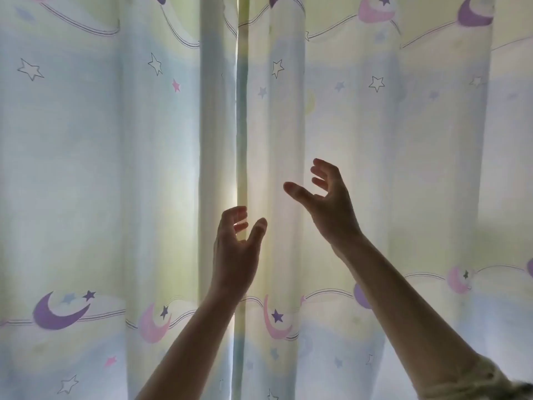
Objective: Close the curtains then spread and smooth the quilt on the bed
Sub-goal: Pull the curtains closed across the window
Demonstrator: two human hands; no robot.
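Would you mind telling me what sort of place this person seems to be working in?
Probably a child's bedroom, at a window: pastel curtains printed with moons and stars, daylight glowing through the fabric, and both open hands, left hand and right hand, raised at the centre seam.

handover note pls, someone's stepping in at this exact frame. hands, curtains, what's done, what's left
Left hand: raised, fingers curled but open, holding nothing, in front of the seam.
Right hand: raised higher, open, empty, in front of the right curtain.
Curtains: left curtain and right curtain are drawn together; only a thin bright sliver shows at the seam.
Done: curtains look essentially closed.
Left: nudge the seam shut if wanted, then spread and smooth the quilt. Bed and quilt are not in view.
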